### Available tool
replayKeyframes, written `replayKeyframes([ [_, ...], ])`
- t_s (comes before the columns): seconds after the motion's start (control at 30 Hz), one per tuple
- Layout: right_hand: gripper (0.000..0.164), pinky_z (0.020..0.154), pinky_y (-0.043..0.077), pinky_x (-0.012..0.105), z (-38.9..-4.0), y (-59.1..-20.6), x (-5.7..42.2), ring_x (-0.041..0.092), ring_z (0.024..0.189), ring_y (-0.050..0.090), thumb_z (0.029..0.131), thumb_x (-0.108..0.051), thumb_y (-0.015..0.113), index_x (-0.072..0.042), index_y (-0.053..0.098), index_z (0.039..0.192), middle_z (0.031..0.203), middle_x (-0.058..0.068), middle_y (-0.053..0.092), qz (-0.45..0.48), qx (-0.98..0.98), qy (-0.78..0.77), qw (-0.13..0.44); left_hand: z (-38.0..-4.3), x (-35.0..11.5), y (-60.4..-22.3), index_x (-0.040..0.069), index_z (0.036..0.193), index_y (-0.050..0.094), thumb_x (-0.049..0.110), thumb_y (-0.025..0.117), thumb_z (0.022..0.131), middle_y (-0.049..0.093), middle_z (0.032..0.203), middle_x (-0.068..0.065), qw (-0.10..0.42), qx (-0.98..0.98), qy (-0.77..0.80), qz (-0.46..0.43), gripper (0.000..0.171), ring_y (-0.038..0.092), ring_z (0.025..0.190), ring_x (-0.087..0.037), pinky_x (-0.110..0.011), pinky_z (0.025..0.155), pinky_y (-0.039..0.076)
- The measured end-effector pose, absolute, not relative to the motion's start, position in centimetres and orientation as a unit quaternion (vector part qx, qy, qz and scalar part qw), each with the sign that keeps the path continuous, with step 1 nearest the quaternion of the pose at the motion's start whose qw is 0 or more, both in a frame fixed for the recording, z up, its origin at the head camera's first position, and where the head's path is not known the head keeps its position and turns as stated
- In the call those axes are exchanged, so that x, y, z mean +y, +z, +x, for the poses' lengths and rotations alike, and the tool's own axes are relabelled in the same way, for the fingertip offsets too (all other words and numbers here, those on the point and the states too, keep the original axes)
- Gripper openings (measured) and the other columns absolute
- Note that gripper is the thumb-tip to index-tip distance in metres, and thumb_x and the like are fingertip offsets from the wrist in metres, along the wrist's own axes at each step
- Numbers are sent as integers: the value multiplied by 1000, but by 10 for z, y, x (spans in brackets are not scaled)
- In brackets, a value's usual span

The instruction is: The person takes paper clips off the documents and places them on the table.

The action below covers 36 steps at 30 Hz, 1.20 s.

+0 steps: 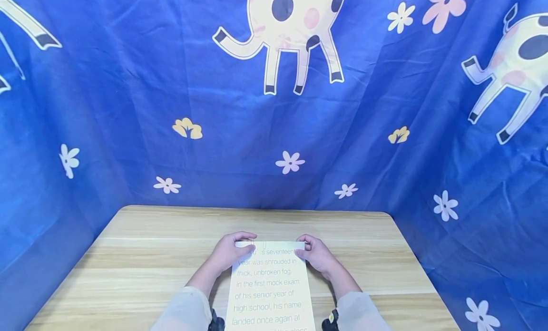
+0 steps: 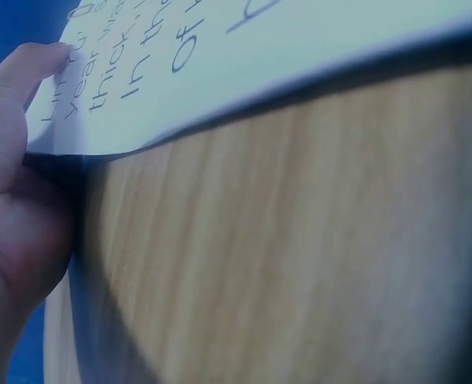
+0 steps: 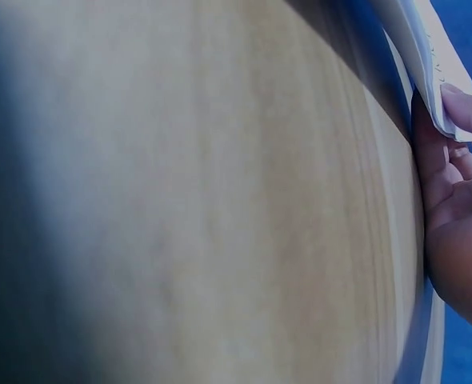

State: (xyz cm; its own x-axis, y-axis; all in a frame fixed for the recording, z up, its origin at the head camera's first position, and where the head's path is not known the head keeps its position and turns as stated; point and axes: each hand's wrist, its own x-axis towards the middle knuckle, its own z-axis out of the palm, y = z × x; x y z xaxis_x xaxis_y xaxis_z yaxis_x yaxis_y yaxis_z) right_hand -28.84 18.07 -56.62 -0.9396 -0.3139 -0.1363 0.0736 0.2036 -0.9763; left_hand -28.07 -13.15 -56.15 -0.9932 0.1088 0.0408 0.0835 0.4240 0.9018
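Note:
A stack of paper sheets (image 1: 269, 286) with large printed English text is held up by its top end, above the wooden table. My left hand (image 1: 226, 254) pinches the top left corner, thumb on the printed face and fingers behind. At the top right corner my right hand (image 1: 320, 257) pinches the paper the same way. A small loop like a paper clip (image 1: 264, 245) shows on the top edge, near the left thumb. In the right wrist view the sheets (image 3: 416, 56) show layered edges between thumb and fingers. The lower end of the paper runs out of the head view.
The light wooden table (image 1: 145, 255) has rounded far corners. A blue curtain (image 1: 231, 145) printed with cows and flowers surrounds it at the back and both sides. Dark wrist devices (image 1: 329, 320) sit under both pale sleeves (image 1: 359, 312).

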Motion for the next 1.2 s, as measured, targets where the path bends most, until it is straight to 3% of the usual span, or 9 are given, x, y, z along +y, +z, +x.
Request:
replayKeyframes([
  [0.2, 19, 75, 60, 24, -287, -566, 181, 12, 86, 77, 102, -1, 68, 4, 63, 120, 105, 13, 83, -74, 765, -622, 151, -283, -133, -564, 17, 124, 80, 14, 85, 93, 81, 112, 2, 5, 842, 537, 56, 32, 71, 115, -21, -46, 110, 53],
  [0.43, 20, 75, 60, 25, -285, -565, 181, 13, 85, 76, 102, -2, 69, 4, 64, 120, 106, 17, 82, -75, 766, -621, 145, -282, -133, -565, 18, 122, 79, 14, 83, 94, 80, 104, 5, 13, 839, 541, 56, 29, 70, 111, -15, -41, 108, 52],
  [0.7, 18, 76, 60, 26, -285, -568, 180, 13, 86, 77, 102, -2, 69, 1, 65, 119, 107, 13, 83, -79, 767, -620, 147, -276, -142, -561, 9, 136, 73, 15, 79, 99, 80, 118, -8, 44, 783, 619, 30, 38, 71, 105, -9, -17, 93, 57],
  [0.9, 18, 75, 61, 24, -286, -568, 176, 13, 85, 77, 102, -2, 69, 2, 64, 119, 107, 15, 83, -79, 763, -624, 149, -271, -153, -556, 9, 143, 69, 16, 78, 100, 77, 129, -13, 62, 770, 634, 33, 45, 69, 111, -11, -16, 93, 57],
  [1.2, 16, 75, 60, 25, -287, -569, 179, 12, 85, 77, 102, -2, 69, 1, 65, 117, 104, 11, 83, -79, 767, -620, 143, -272, -174, -550, 8, 132, 76, 10, 80, 96, 81, 110, -2, 11, 854, 513, 85, 37, 72, 99, -9, -19, 88, 59],
])
